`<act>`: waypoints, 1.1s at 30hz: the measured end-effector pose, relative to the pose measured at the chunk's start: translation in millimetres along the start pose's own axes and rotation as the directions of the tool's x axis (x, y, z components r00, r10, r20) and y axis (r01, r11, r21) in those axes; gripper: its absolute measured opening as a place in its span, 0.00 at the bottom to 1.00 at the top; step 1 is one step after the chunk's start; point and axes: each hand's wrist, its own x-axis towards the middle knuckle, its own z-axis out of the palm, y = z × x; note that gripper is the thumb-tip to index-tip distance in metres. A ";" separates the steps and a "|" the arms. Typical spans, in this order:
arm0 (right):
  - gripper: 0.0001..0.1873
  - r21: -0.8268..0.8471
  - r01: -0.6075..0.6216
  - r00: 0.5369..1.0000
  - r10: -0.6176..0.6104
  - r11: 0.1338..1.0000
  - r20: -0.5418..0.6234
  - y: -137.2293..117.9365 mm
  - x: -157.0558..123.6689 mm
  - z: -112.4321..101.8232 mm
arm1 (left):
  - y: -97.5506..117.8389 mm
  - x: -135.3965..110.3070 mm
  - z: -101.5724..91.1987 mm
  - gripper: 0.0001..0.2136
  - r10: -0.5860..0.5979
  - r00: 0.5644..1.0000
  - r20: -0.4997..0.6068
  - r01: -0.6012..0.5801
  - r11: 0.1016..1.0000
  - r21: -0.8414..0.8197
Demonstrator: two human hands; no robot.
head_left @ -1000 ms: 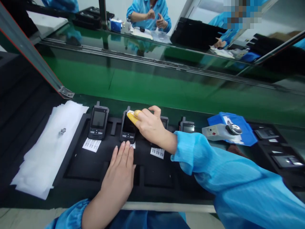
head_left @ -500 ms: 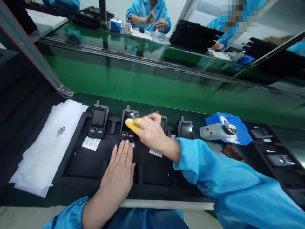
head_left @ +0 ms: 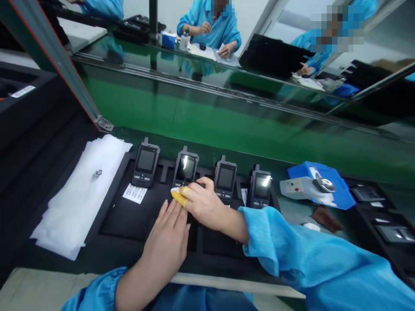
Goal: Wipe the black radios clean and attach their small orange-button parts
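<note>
Work is judged to be partway through at the second device [head_left: 185,166], counted from the left in a row of four handheld units; a white wad [head_left: 174,190] is held at its lower left corner, apparently for wiping; the screen is left uncovered and a bright reflection is shown on it; whether its surface has been fully treated cannot be told. The first device [head_left: 145,162] and the fourth device [head_left: 261,186] are not touched by the hands; the third device [head_left: 225,177] is partly hidden at its lower end by the right hand [head_left: 179,194], so contact cannot be told; whether these three have been treated, or are left to be done, cannot be determined.

The second device is located just beyond the fingertips of the left hand [head_left: 170,235], with its antenna directed away from the person; its lower end is covered by the hands. The left hand is laid flat, with fingers extended and close together, and nothing is seen to be grasped; the right hand is drawn to a narrow pinch on the white wad, with yellow finger covers [head_left: 179,198] fitted, and is placed across the left fingertips. A label sheet [head_left: 134,193] is located below the first device; a bottle [head_left: 296,186] is laid against a blue tray [head_left: 345,196] at the right of the row.
</note>
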 end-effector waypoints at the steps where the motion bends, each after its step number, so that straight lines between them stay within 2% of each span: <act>1: 0.13 0.003 -0.008 1.000 0.008 1.000 -0.019 1.2 4.7 -1.5 | -4.1 -1.4 -5.7 0.14 -0.002 0.999 -0.046 0.000 0.999 -0.037; 4: 0.14 -0.017 -0.059 0.994 0.057 0.998 -0.097 7.4 28.1 -1.1 | -22.6 -7.5 -23.1 0.10 -0.045 0.984 -0.175 0.033 0.997 -0.069; 7: 0.14 -0.034 -0.054 0.992 0.049 0.998 -0.118 14.0 59.7 8.9 | -44.0 -13.6 -32.2 0.09 -0.111 0.970 -0.218 0.118 0.993 0.019; 9: 0.13 -0.051 -0.055 0.994 0.050 0.997 -0.093 19.7 79.5 18.4 | -54.2 -15.6 -31.7 0.10 -0.154 0.973 -0.174 0.170 0.982 0.083; 12: 0.13 -0.086 -0.113 0.993 0.111 0.990 -0.035 27.2 96.8 31.0 | -60.0 -15.5 -25.7 0.14 -0.209 0.977 -0.053 0.214 0.965 0.148; 14: 0.14 -0.103 -0.101 0.995 0.099 0.990 -0.017 25.5 96.6 36.3 | -59.3 -14.7 -21.9 0.14 -0.227 0.974 -0.002 0.224 0.958 0.180; 20: 0.16 -0.021 0.174 0.985 -0.174 0.985 -0.007 1.7 84.9 36.7 | -56.4 -15.0 -18.3 0.15 -0.230 0.973 0.028 0.217 0.948 0.234; 22: 0.15 -0.017 0.144 0.989 -0.144 0.989 0.028 4.7 95.2 36.9 | -56.0 -14.9 -18.7 0.15 -0.238 0.970 0.038 0.223 0.945 0.238; 26: 0.13 -0.079 -0.031 0.999 0.034 0.996 0.030 15.3 118.0 41.2 | -54.6 -13.7 -19.7 0.15 -0.255 0.966 0.044 0.238 0.943 0.233; 28: 0.13 -0.081 0.018 1.000 -0.017 0.997 0.007 10.9 118.1 43.4 | -54.1 -13.2 -19.8 0.15 -0.258 0.965 0.038 0.243 0.942 0.231; 31: 0.14 -0.037 0.159 0.987 -0.160 0.987 -0.019 -0.7 108.5 43.8 | -54.4 -13.3 -19.3 0.16 -0.265 0.963 0.047 0.249 0.943 0.223; 33: 0.14 -0.019 0.196 0.981 -0.196 0.981 -0.007 -1.3 105.2 42.7 | -54.7 -13.6 -19.1 0.17 -0.274 0.960 0.058 0.257 0.943 0.210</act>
